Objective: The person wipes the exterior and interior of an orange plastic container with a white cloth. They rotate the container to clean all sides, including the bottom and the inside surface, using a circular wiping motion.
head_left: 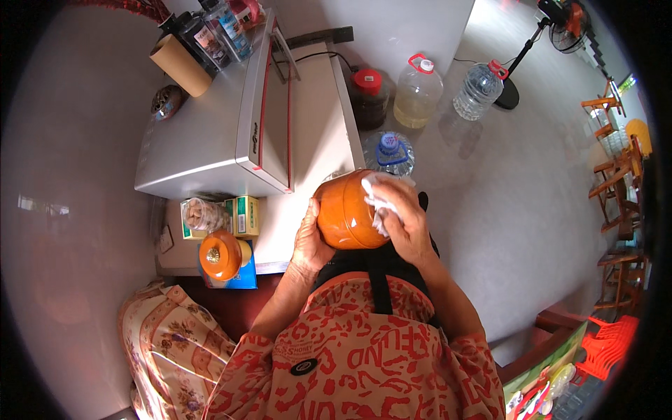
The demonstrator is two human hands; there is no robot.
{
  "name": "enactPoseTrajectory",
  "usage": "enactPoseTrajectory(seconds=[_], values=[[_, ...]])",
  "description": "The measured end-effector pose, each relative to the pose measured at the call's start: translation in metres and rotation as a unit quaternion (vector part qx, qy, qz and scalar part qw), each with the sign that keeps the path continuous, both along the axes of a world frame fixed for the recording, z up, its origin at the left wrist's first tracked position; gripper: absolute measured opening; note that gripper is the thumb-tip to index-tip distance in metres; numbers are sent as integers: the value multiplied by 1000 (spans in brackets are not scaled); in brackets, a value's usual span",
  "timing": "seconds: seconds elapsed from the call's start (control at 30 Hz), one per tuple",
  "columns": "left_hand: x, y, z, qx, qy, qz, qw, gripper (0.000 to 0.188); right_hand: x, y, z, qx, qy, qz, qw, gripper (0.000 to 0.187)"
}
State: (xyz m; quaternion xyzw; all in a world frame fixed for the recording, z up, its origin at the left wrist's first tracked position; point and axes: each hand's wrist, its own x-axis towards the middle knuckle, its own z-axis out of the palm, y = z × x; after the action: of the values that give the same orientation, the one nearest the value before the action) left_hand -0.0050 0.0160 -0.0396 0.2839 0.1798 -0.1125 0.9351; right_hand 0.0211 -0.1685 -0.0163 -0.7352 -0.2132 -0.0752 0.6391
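A glossy orange-brown round jar [341, 213] is held tilted in front of my body. My left hand [311, 241] is closed against its left side, with the thumb up along the wall. In my right hand [409, 220] a crumpled white cloth or tissue [378, 199] is gripped and pressed to the jar's right end. The jar's opening cannot be made out. On the counter to the left lies a matching orange lid [222, 253] with a gold knob, next to a clear jar of pale brown pieces [203, 214].
A silver microwave-like cabinet [203, 140] stands on the white counter [318, 112], with bottles and a cardboard tube [180, 64] on top. Large plastic jugs [418, 94] sit on the floor beyond. Farther right are a standing fan [560, 28], wooden stools [612, 189] and red plastic stools [609, 343].
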Motion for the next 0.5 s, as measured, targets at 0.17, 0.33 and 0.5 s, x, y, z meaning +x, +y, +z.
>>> enactPoseTrajectory(seconds=[0.17,0.33,0.5], values=[[3,0,9,-22,-37,-10,999,60,-26,4,14,-135,-219,-25,966,31],[1,-3,16,38,-45,-26,998,54,-17,15,25,-199,-313,-75,926,30],[-2,-7,23,17,-40,-23,999,61,13,7,46,-157,-243,-112,951,36]])
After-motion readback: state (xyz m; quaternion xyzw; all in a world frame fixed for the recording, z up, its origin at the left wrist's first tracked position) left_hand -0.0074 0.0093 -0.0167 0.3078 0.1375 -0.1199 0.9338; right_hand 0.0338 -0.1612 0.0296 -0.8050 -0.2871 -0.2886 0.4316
